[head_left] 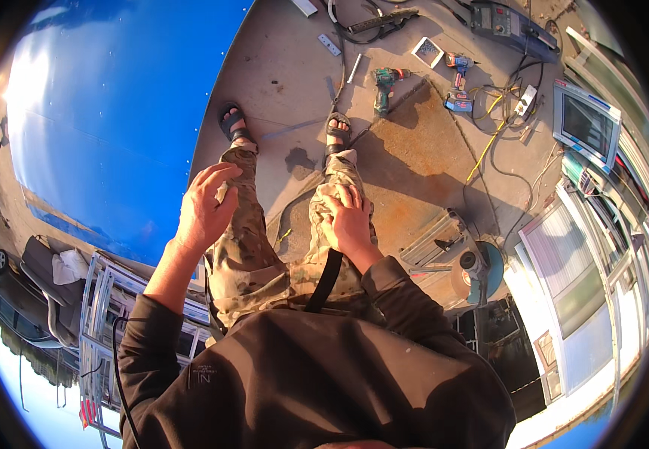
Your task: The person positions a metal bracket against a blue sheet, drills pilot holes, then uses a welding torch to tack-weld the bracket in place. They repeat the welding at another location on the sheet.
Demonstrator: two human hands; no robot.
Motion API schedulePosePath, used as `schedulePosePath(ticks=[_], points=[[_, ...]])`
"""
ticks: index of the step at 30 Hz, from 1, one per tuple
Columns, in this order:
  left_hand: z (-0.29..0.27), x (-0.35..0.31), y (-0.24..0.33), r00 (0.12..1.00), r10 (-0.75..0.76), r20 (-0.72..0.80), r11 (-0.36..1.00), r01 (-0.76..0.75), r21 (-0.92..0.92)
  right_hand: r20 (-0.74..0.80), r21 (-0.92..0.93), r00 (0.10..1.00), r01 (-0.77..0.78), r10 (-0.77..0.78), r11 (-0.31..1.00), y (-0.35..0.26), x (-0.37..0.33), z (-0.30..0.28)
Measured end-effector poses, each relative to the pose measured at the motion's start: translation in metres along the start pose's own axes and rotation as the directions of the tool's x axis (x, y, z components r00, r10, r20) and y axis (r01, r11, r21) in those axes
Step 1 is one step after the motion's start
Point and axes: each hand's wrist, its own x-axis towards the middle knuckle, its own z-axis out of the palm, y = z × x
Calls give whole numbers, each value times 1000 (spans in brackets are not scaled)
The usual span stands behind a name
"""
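Note:
My left hand (208, 206) hovers at or lightly touches my left knee, its fingers loosely bent and its thumb apart, with nothing visible in it. On my right knee rests my right hand (348, 218), fingers spread over the camouflage trousers (249, 266). Both legs are bent toward the sandals (337, 133) on the concrete. Beyond the right foot, a green cordless drill (384, 88) lies on the ground. Farther right is a blue cordless drill (459, 82), with a small white-edged box (427, 52) beside it.
A large blue sheet (122, 112) spans the left. Right of my legs are a brown worn board (421, 150) and a saw (478, 269). Cables and a white power strip (525, 101) lie near a dark machine (515, 31). Framed panels (586, 123) stand at the far right.

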Motion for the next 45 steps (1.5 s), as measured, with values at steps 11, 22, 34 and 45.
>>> schedulePosePath(ticks=[11, 22, 34, 45], points=[[185, -146, 37, 912, -406, 53, 884, 378, 274, 8, 131, 990, 137, -139, 982, 115, -24, -29], [243, -210, 36, 866, -500, -20, 866, 500, -3, 36, 94, 978, 203, -207, 975, 126, -29, -14], [256, -283, -15, 821, -543, -176, 834, 504, -225, 97, -157, 974, 219, -205, 963, 75, -48, 19], [258, -281, -51, 837, -504, -215, 837, 411, -361, 61, -19, 995, 77, -75, 997, 55, 20, 21]])
